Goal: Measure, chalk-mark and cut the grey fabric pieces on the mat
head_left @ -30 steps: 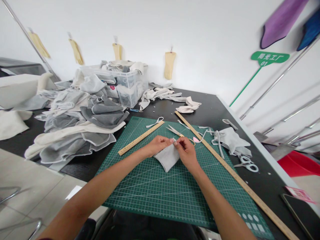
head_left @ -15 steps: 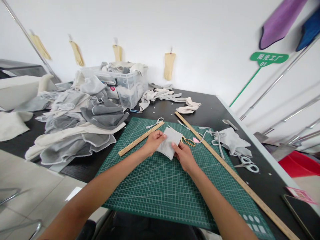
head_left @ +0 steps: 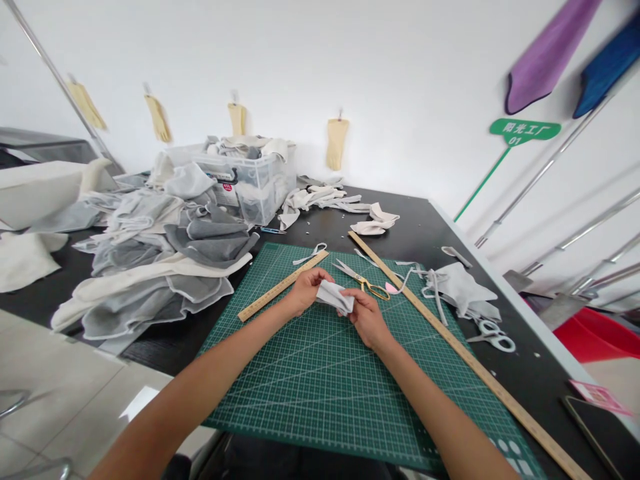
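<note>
A small light-grey piece of fabric [head_left: 334, 297] is held up over the green cutting mat [head_left: 320, 373], folded or bunched so that it looks like a narrow strip. My left hand [head_left: 309, 291] pinches its left end. At the other end, the fingers of my right hand [head_left: 369, 316] are closed on it. Just beyond my hands lie gold-handled scissors [head_left: 364, 280] with the blades parted. A short wooden ruler [head_left: 280, 287] rests on the mat to the left, and a long wooden ruler [head_left: 450, 327] slants across its right side.
Piles of grey and cream cloth [head_left: 165, 260] cover the table's left, before a clear plastic bin [head_left: 260, 190] full of fabric. White-handled scissors [head_left: 493, 335] and grey scraps [head_left: 463, 287] lie at right, with a phone [head_left: 597, 427] nearer me. Yellow gloves [head_left: 337, 143] hang on the wall.
The fabric was spread as a flat square and is now folded into a narrow strip between my hands. The gold-handled scissors, mostly hidden before, now show in full.
</note>
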Available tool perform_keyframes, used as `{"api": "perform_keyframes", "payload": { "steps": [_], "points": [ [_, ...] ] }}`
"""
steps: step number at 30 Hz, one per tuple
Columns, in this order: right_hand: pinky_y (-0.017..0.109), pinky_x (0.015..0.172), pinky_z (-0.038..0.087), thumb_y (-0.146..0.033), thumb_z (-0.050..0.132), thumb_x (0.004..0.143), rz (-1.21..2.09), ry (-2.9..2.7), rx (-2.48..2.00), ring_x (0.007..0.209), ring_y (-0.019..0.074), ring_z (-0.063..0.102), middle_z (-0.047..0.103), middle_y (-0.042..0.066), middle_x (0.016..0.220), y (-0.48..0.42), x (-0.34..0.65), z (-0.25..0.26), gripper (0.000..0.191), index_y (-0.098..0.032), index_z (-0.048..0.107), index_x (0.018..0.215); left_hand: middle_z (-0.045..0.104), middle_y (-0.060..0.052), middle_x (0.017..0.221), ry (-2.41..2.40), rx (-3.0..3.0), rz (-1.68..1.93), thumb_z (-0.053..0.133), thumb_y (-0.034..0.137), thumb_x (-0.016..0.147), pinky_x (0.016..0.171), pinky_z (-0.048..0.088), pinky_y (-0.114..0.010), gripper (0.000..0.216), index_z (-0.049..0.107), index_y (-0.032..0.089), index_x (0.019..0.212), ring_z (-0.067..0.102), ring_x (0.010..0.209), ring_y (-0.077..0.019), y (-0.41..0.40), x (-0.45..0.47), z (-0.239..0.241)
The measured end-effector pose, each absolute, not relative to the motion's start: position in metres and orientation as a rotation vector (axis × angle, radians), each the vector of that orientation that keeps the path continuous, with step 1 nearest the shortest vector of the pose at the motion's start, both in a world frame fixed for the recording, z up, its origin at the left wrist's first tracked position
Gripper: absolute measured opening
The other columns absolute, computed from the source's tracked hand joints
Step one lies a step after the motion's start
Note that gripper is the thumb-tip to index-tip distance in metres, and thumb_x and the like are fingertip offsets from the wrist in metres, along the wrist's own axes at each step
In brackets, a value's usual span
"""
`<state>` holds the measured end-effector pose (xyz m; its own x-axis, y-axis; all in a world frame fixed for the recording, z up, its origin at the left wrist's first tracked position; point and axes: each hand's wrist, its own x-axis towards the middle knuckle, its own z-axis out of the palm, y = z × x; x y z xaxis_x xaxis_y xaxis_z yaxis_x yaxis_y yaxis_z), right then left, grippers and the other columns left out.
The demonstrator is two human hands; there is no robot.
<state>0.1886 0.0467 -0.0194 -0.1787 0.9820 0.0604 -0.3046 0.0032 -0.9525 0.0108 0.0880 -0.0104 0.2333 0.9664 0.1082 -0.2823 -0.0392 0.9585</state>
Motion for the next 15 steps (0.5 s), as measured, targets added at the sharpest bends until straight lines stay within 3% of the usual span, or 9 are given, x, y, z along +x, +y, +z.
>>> {"api": "perform_keyframes", "payload": {
  "steps": [5,11,15],
  "points": [
    [0.028,0.059,0.043,-0.033,0.075,0.072,1.494,-1.119,-0.892,0.073,0.0181,0.059,0.071,0.003,0.085,0.049,0.191,-0.017,0.016,-0.024,0.075,0.085,0.065,0.000,0.078,0.822,0.989,1.183,0.076,0.020,0.060,0.056,0.047,-0.021,0.029,0.064,0.016,0.086,0.060,0.063,-0.0112,0.087,0.013,-0.016],
    [0.030,0.068,0.050,-0.059,0.067,0.083,1.624,-1.156,-0.851,0.078,0.0172,0.061,0.070,0.005,0.088,0.056,0.198,-0.010,0.041,-0.019,0.077,0.090,0.059,0.002,0.069,0.849,0.900,1.208,0.065,0.059,0.078,0.049,0.045,-0.023,0.045,0.060,0.017,0.093,0.058,0.057,-0.0131,0.089,0.014,-0.013],
    [0.024,0.054,0.046,-0.051,0.083,0.072,1.776,-1.233,-0.859,0.065,0.0127,0.055,0.066,0.002,0.077,0.069,0.206,-0.005,0.036,-0.019,0.075,0.085,0.063,0.001,0.073,0.888,1.050,1.160,0.086,0.048,0.063,0.056,0.043,-0.021,0.052,0.060,0.015,0.094,0.057,0.061,-0.0106,0.087,0.015,-0.012]
  ]
}}
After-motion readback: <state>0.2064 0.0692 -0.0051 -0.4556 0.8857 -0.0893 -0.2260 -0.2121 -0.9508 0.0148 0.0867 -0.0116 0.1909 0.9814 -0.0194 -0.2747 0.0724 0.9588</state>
